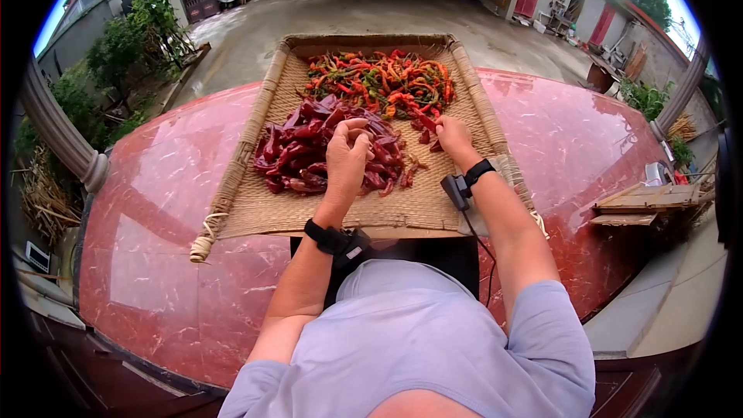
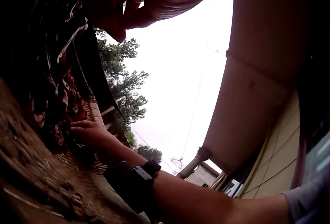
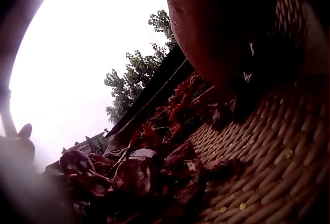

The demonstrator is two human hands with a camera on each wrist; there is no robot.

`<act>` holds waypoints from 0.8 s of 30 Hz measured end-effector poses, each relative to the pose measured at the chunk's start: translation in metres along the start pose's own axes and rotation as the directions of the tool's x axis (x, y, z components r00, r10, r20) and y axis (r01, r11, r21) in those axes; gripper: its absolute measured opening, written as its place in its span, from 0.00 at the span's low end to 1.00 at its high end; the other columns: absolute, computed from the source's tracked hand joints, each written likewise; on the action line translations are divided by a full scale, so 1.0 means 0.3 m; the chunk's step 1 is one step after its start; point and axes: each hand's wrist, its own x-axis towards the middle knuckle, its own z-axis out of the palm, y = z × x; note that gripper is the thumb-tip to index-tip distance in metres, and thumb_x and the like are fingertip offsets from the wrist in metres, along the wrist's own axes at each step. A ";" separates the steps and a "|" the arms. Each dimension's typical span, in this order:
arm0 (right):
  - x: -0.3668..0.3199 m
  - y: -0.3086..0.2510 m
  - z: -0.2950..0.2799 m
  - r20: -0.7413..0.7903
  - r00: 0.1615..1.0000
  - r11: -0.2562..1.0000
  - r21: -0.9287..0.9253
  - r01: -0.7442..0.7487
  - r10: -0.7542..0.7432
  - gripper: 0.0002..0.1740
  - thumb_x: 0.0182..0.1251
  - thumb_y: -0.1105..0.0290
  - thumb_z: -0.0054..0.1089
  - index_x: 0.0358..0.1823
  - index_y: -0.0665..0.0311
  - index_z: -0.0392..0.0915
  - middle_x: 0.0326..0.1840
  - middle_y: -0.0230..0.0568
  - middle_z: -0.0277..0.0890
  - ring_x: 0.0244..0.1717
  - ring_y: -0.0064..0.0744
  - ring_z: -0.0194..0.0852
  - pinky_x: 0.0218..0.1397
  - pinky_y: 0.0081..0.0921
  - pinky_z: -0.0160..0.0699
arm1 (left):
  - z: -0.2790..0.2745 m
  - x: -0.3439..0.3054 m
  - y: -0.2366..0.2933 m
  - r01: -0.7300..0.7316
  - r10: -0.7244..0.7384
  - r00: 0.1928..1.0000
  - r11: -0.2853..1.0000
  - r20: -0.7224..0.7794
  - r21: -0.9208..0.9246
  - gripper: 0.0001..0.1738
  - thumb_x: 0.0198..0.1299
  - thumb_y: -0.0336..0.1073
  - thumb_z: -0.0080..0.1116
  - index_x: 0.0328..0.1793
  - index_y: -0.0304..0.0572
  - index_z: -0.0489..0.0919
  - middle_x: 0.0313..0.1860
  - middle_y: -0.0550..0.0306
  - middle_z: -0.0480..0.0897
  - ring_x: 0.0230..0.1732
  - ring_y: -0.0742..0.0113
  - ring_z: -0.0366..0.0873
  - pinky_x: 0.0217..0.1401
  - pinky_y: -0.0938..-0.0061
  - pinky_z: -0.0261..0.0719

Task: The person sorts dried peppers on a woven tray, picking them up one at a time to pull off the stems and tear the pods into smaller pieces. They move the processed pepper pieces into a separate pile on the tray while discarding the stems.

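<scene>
A shallow woven tray [image 1: 433, 205] carries two heaps of chili peppers. Dark red, wrinkled dried chilies [image 1: 298, 151] form the nearer heap, on the left. Behind them lie thinner red, orange and green chilies [image 1: 379, 81]. My left hand [image 1: 348, 151] hovers over the dark heap with its fingers loosely bent and nothing seen between them. At the right side of that heap, my right hand [image 1: 455, 139] pinches a red chili pepper [image 1: 426, 120] between thumb and fingers. In the right wrist view, the right fingertips are in deep shadow, close over the weave.
The tray has a raised, bound rim [image 1: 484, 101] and a rolled front corner [image 1: 203, 246]. Beneath spreads a polished red stone floor [image 1: 162, 209]. Stone columns [image 1: 66, 128] stand at both sides, and wooden boards [image 1: 646, 200] lie at the right. A cable [image 1: 491, 267] hangs from the right wrist camera.
</scene>
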 end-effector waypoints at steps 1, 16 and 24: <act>-0.002 0.003 -0.003 -0.069 0.997 0.995 0.093 -0.024 0.030 0.17 0.72 0.60 0.56 0.56 0.62 0.78 0.48 0.48 0.81 0.49 0.45 0.78 0.53 0.44 0.77 | 0.000 0.000 0.001 0.001 -0.001 1.000 1.000 -0.005 0.000 0.15 0.68 0.29 0.51 0.60 0.35 0.74 0.41 0.57 0.79 0.31 0.77 0.75 0.34 0.80 0.77; -0.308 -0.226 -0.165 0.241 0.850 0.579 0.810 0.090 -0.469 0.16 0.73 0.62 0.57 0.53 0.66 0.78 0.42 0.38 0.79 0.41 0.25 0.78 0.44 0.28 0.77 | 0.012 0.007 -0.001 0.234 -0.238 0.971 0.958 -0.005 -0.166 0.14 0.70 0.44 0.58 0.38 0.44 0.72 0.22 0.66 0.71 0.19 0.80 0.62 0.21 0.81 0.60; -0.213 0.083 -0.188 -0.056 0.970 0.954 -0.202 0.221 -0.237 0.21 0.58 0.74 0.62 0.55 0.58 0.79 0.54 0.48 0.76 0.60 0.54 0.68 0.62 0.43 0.73 | 0.003 0.086 0.053 0.109 -0.150 0.966 0.975 -0.212 -0.195 0.37 0.68 0.42 0.60 0.75 0.32 0.55 0.34 0.58 0.79 0.24 0.77 0.72 0.27 0.79 0.71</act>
